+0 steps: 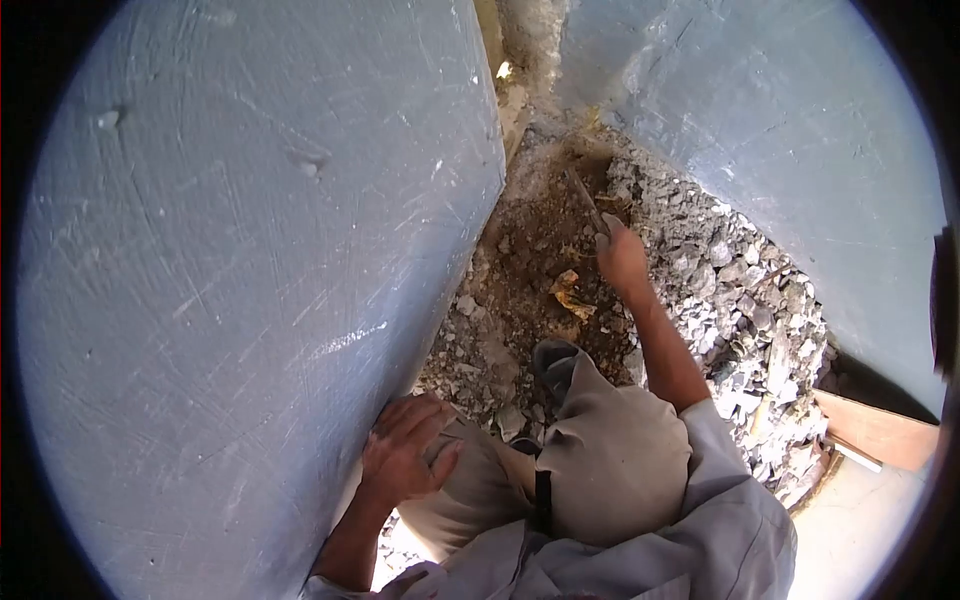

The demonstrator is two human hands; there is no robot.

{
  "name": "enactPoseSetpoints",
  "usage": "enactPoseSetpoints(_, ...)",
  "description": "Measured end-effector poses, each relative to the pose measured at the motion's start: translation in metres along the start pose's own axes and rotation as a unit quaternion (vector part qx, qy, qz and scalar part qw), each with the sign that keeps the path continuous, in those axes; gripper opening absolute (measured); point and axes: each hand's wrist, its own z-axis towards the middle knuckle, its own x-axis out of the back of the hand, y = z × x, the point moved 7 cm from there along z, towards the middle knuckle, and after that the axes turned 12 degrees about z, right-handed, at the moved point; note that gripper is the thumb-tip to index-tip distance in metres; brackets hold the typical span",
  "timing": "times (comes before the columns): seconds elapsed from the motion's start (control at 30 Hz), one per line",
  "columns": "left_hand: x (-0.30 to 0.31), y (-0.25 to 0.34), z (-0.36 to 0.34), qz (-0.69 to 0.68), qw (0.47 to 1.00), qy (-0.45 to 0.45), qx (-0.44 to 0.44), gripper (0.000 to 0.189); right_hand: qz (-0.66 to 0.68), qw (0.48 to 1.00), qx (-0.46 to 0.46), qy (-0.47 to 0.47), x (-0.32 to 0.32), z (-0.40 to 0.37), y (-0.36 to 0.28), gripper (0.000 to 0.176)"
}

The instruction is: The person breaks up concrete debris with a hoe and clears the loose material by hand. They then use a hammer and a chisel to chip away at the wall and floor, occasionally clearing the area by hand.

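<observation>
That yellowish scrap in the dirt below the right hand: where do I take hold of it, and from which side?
Pinch the yellowish scrap at its upper edge, which looks raised, coming down from the side of the right hand: it seems to lie loose on the soil, and the grey slab crowds its left.

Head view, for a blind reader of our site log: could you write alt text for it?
A crouching person's right hand grips a thin tool at the brown soil in the corner between two grey walls. The left hand rests on the knee beside the left wall; grey rubble lies along the right wall.
</observation>
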Motion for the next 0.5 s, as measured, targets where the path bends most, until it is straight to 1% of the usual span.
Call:
enactPoseSetpoints(0.07, 0.002, 0.002, 0.004, -0.012, 1.000, 0.006, -0.005, 0.040, 0.052, 0.994, 0.027, 0.092, 0.041, -0.013, -0.054, 0.044)
enactPoseSetpoints(0.1, 0.003, 0.002, 0.003, -0.017, 1.000, 0.007, -0.006, 0.040, 0.079, 0.987, 0.038, 0.135, 0.050, -0.019, -0.064, 0.046)
enactPoseSetpoints(0.2, 0.000, 0.001, 0.002, -0.003, 1.000, 0.003, -0.011, 0.040, 0.044, 0.973, 0.064, 0.216, 0.036, -0.011, -0.034, 0.037)
enactPoseSetpoints(0.23, 0.000, 0.002, 0.001, 0.001, 1.000, 0.003, -0.018, 0.039, 0.069, 0.982, -0.034, 0.173, 0.015, -0.006, -0.003, 0.032)
enactPoseSetpoints(0.27, 0.001, 0.003, 0.000, 0.007, 1.000, 0.005, -0.024, 0.038, 0.000, 0.995, -0.065, 0.082, -0.018, 0.007, 0.048, 0.030)
enactPoseSetpoints(0.3, 0.002, 0.004, 0.001, 0.013, 0.999, 0.009, -0.030, 0.038, -0.075, 0.994, -0.080, -0.017, -0.052, 0.017, 0.098, 0.029)
enactPoseSetpoints(0.33, 0.001, 0.003, 0.000, 0.018, 0.999, 0.011, -0.029, 0.038, -0.141, 0.980, -0.081, -0.113, -0.085, 0.024, 0.145, 0.027)
enactPoseSetpoints(0.37, 0.001, 0.002, -0.001, 0.023, 0.999, 0.010, -0.030, 0.038, -0.108, 0.980, -0.117, -0.116, -0.060, 0.016, 0.102, 0.027)
enactPoseSetpoints(0.43, -0.001, 0.003, -0.004, 0.014, 1.000, 0.003, -0.018, 0.038, -0.046, 0.996, -0.074, -0.030, -0.011, 0.005, 0.026, 0.028)
enactPoseSetpoints(0.5, 0.001, 0.002, 0.003, -0.005, 1.000, -0.001, -0.008, 0.040, 0.004, 0.999, -0.021, 0.050, 0.016, -0.004, -0.021, 0.031)
